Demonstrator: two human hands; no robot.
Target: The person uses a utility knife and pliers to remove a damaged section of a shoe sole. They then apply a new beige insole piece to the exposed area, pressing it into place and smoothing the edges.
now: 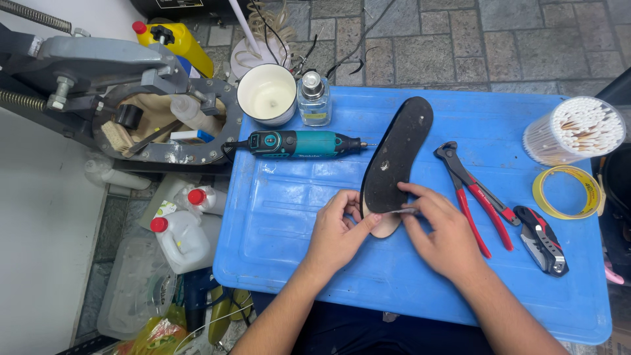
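insole heel (383, 223) between both hands' fingers (368, 220)

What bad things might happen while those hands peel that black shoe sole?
The right hand pinches a thin strip at the sole's heel, close to the left hand's fingers; if it is sharp, it might nick them. Pulling hard could tear the sole. An elbow might knock the pincers or knife off the blue table.

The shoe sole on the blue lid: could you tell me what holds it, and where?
Both hands pinch the sole at its near end.
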